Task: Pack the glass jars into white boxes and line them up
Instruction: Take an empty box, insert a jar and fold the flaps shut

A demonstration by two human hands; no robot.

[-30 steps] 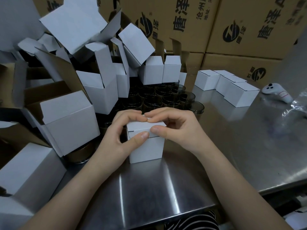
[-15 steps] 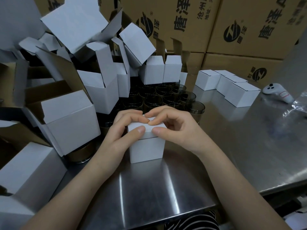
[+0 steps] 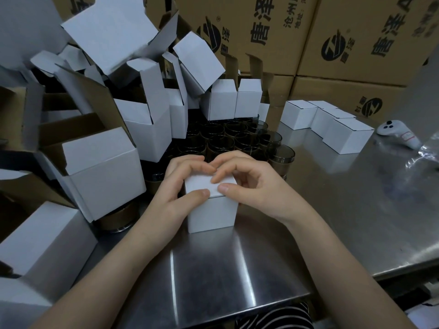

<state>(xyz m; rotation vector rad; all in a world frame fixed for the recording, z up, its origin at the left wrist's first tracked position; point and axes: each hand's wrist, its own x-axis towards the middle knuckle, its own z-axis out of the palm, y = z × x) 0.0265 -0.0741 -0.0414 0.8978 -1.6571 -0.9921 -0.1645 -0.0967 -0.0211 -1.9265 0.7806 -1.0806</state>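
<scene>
At the middle of the steel surface (image 3: 356,210), seen from the head, we have a white box (image 3: 211,214) standing upright, our left hand (image 3: 180,184) and right hand (image 3: 251,186) both curled over its top, thumbs pinching the front lid edge. We judge the card light and dentable, whatever glass it holds heavy and breakable, so we would grip the side walls low down.

Lid of the white box (image 3: 212,211) has been pressed down flush. Thumbs of the left hand (image 3: 177,188) and right hand (image 3: 256,186) have been raised to its top front edge.
</scene>
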